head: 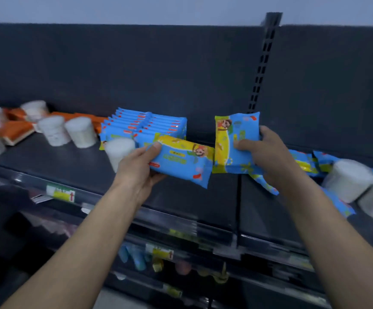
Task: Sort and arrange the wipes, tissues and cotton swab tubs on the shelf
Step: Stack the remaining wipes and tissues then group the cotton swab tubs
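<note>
left hand point(136, 168) fingers clamped on a blue wipes pack point(181, 162), long axis level, nearer the stacked wipes row point(145, 127) up-left; right hand point(268, 152) grips an upright wipes pack point(237, 141).

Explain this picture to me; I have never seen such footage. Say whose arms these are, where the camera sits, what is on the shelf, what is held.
No machine here: the arms are a person's, filmed by one camera worn on the head, looking forward and down. The left hand grips a blue wipes pack held sideways; the right hand grips a second pack held upright. On the dark shelf behind stands a tidy row of blue packs, with white cotton swab tubs and orange packs to its left. More loose packs and loose tubs lie at the right.
</note>
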{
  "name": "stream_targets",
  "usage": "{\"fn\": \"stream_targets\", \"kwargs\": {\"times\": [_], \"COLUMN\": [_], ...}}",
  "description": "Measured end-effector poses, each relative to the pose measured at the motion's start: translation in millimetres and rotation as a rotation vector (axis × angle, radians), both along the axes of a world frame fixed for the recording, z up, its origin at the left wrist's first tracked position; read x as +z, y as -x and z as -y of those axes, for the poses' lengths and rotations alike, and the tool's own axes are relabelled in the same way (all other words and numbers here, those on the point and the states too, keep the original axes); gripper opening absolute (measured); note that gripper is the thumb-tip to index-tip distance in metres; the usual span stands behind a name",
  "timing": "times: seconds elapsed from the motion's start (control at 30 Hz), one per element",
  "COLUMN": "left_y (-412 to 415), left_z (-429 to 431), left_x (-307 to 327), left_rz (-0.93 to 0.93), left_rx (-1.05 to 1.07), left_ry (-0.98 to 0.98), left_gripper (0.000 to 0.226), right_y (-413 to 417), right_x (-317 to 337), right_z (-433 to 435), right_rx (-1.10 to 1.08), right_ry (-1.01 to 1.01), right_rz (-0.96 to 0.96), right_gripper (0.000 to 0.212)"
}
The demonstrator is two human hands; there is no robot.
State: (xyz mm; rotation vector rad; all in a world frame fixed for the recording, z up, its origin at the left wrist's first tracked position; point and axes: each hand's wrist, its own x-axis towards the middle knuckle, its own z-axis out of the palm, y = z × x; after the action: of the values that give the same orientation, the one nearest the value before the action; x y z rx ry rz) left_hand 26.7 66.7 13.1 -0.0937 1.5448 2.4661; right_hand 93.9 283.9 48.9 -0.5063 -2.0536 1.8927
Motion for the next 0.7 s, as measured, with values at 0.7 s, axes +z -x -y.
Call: {"fn": "stream_targets", "kwargs": {"times": [0.7], "left_y": [156], "left_z": [170], "left_x": [10], "left_rz": [-0.001], "left_rx": [0.232], "left_ry": [-0.134], "left_gripper": [0.018], "right_y": [130], "right_x": [2], "right_z": [148], "right_rx": [-0.031], "right_ry": [-0.336], "right_rz": [-0.098], "right_gripper": [0.026]}}
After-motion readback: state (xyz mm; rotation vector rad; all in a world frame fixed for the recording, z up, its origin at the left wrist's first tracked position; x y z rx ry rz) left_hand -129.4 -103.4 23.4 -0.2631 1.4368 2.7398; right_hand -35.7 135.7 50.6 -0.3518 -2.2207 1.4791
